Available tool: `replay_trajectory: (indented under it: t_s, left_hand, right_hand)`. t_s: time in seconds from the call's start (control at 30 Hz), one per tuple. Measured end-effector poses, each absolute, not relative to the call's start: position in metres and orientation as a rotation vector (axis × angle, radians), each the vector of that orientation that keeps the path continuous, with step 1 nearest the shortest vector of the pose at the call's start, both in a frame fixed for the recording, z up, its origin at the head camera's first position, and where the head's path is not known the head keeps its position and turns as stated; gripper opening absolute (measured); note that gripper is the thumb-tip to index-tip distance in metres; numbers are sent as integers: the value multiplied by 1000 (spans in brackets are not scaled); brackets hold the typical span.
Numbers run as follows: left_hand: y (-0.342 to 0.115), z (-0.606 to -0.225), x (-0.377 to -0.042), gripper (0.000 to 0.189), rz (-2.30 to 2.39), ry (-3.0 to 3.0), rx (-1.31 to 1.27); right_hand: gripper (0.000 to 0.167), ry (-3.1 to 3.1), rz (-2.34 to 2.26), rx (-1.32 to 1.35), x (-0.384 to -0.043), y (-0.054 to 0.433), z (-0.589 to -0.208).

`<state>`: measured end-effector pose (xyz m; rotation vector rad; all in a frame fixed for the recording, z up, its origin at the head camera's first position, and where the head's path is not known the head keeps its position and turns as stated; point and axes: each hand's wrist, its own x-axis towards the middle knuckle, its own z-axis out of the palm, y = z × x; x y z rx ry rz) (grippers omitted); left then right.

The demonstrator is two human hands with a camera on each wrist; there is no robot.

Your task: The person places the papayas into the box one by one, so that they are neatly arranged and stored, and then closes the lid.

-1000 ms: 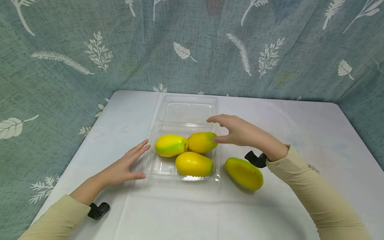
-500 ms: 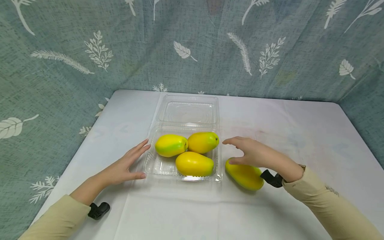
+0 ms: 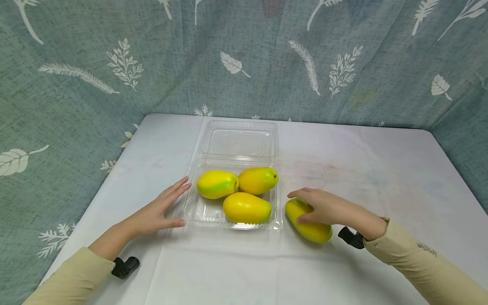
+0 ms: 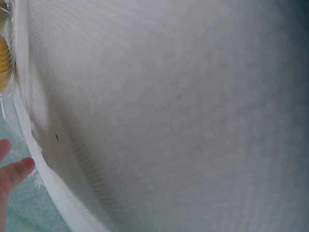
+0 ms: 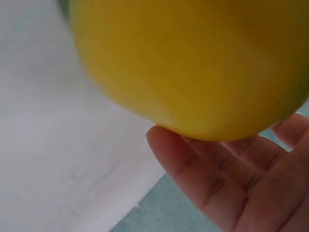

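My right hand (image 3: 324,206) holds a yellow-green oval fruit (image 3: 316,232) from above, to the right of the clear box. Its thumb lies across the fruit's top and its fingers reach over the far side. Close up in the right wrist view, fingertips (image 5: 161,137) meet the edge of that fruit (image 5: 188,67). Three similar fruits lie in the base of a clear plastic clamshell box (image 3: 203,212): one at back left (image 3: 217,185), one at back right (image 3: 256,181) and one in front (image 3: 245,208). My left hand (image 3: 158,214) is spread beside the box's left side, holding nothing.
The box's lid (image 3: 240,142) lies folded back behind its base. A white cloth (image 3: 228,271) covers the table. A green-grey curtain (image 3: 259,63) with white leaf prints hangs behind and along the sides.
My right hand has come away from the box's back-right fruit, moving right and toward me onto the fruit outside. That fruit has shifted slightly. My left hand has stayed put.
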<state>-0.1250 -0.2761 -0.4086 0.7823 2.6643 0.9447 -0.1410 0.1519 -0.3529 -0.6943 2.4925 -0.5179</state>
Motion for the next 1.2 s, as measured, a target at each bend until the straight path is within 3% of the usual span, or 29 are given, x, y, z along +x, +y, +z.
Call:
replay_trajectory:
  t_s: [1.2]
  left_hand:
    - [-276, -409, -126, 87, 944, 2662, 787]
  right_hand:
    - [70, 2388, -670, -581, -140, 179, -361]
